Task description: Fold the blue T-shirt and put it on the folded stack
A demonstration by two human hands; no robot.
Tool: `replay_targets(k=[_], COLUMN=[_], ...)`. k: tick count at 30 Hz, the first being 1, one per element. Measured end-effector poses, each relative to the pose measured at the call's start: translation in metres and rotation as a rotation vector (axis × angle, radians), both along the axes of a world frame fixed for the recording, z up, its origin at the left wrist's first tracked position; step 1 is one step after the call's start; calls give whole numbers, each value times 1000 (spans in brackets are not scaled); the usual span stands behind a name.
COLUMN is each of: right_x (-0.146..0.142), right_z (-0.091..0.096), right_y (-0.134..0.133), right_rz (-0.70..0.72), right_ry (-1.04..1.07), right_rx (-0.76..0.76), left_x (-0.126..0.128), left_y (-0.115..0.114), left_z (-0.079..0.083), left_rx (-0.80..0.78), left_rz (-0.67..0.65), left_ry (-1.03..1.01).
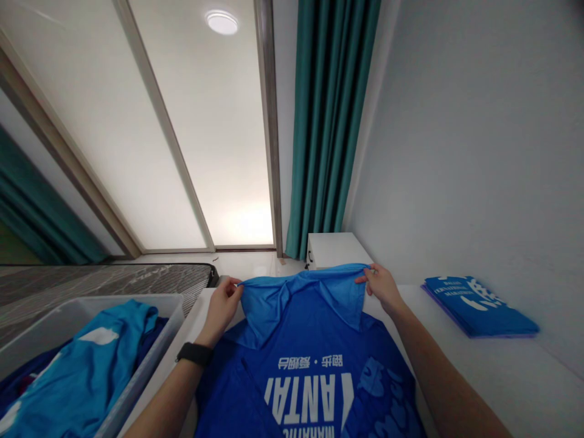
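A blue T-shirt (314, 340) with white lettering, upside down from my side, lies spread on the white table. Its far edge is lifted and folded back, showing the lighter blue inside. My left hand (224, 302) pinches the left corner of that raised edge; a dark band is on the wrist. At the right corner, my right hand (379, 286) grips the fabric between thumb and fingers. The cloth between both hands is drawn fairly straight. The near end of the shirt runs out of view at the bottom.
Folded blue shirts (479, 307) are stacked on the table (506, 377) at right, beside the wall. A clear plastic bin (176, 304) of blue clothes stands left. Beyond are a low white cabinet (340, 246), a green curtain (335, 121) and frosted sliding doors (205, 121).
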State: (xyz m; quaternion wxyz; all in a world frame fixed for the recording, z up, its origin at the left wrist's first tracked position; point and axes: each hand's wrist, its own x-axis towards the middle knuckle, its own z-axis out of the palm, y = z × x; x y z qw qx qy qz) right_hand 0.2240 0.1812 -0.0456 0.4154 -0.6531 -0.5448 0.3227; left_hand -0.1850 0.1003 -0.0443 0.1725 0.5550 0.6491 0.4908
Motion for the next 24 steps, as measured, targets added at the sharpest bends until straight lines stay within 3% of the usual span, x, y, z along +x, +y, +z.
replay_targets(k=[4, 12, 19, 24], right_x=[-4, -4, -6, -8], right_z=[10, 32, 54, 54], right_y=[0, 15, 28, 30], right_rz=[-8, 21, 41, 51], right_ry=[177, 267, 261, 272], right_rx=[48, 24, 43, 37], left_x=[-6, -15, -19, -17], left_y=[14, 44, 70, 78], left_z=[20, 69, 74, 72], left_rx=[-17, -28, 18, 37], left_rz=[-5, 15, -60, -67], left_ry=[-31, -59, -239, -330])
